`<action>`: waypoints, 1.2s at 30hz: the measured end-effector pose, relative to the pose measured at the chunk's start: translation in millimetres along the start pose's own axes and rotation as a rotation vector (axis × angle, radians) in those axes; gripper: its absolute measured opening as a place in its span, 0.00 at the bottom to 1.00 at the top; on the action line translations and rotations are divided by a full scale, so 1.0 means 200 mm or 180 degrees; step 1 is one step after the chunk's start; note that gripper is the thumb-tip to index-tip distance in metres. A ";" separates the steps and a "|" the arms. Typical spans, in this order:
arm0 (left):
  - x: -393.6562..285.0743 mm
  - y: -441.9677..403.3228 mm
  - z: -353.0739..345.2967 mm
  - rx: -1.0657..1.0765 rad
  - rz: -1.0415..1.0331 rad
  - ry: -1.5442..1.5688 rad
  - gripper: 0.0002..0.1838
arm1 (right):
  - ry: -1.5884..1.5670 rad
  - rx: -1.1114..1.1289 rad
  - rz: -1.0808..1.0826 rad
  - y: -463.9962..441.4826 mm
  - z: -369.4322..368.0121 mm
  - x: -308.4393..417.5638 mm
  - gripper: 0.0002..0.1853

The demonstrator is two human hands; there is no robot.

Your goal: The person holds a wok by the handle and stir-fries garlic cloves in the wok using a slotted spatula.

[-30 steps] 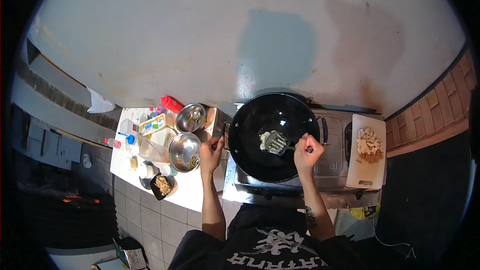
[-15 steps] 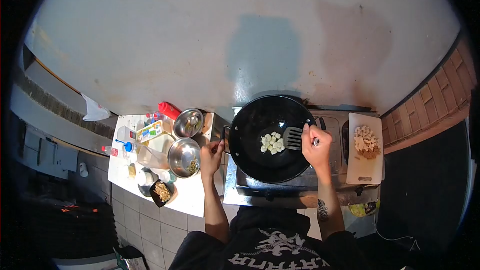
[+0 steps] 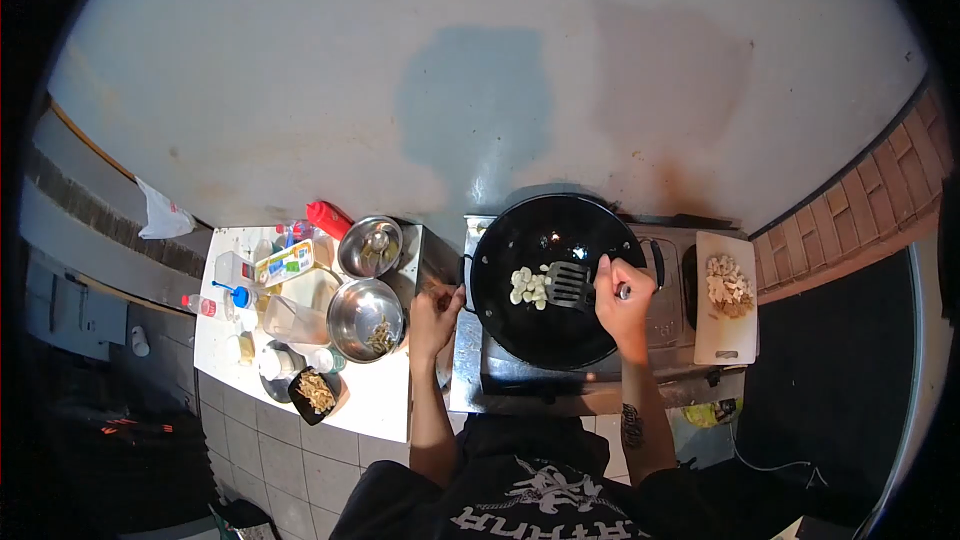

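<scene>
A black wok (image 3: 540, 340) sits on the stove, with pale, chunky white pieces (image 3: 528, 287) gathered left of its middle. My right hand (image 3: 623, 298) is closed round the handle of a dark slotted spatula (image 3: 569, 286). The spatula's blade lies flat in the wok against the right side of the white pieces. At the wok's left side, my left hand (image 3: 437, 314) is closed at the loop handle (image 3: 466, 280), its fingertips gripping it.
Right of the stove (image 3: 510, 385) lies a white cutting board (image 3: 725, 340) with chopped pale food (image 3: 728, 278). On the left, a white table (image 3: 375, 405) bears steel bowls (image 3: 366, 348), a red bottle (image 3: 328, 219), several containers and a black bowl (image 3: 298, 402) of food. A wall stands behind.
The spatula has shifted left against the white pieces, which sit closer together. The wok seems tilted or turned slightly. The whole view has shifted a little.
</scene>
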State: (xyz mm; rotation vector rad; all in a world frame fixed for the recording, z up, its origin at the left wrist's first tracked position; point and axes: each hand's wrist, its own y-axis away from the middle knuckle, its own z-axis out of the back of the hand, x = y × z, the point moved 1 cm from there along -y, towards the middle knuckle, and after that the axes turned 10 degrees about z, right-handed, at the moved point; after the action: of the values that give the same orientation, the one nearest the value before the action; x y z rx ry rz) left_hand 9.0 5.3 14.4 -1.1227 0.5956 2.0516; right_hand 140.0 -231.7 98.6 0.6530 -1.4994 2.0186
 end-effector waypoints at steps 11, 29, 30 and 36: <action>-0.05 0.00 0.02 0.0311 0.0283 -0.0020 0.15 | -0.0338 -0.0467 -0.0300 0.15 -0.01 -0.03 0.22; -0.08 0.05 -0.02 -0.0249 0.0311 -0.0299 0.14 | 0.0039 -0.0075 -0.0162 0.05 0.18 -0.03 0.20; -0.10 0.05 -0.03 -0.0301 0.0311 -0.0305 0.14 | 0.0100 0.0153 -0.0015 0.03 0.18 -0.02 0.20; -0.08 0.07 -0.05 -0.0735 0.0289 -0.0371 0.17 | -0.0144 0.0417 0.0006 -0.03 0.05 -0.09 0.18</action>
State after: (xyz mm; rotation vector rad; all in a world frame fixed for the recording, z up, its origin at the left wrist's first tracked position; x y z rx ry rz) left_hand 9.2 -17.6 23.9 -1.1127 0.3649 2.2918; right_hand 157.8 -241.6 93.1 0.7546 -1.4020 2.1305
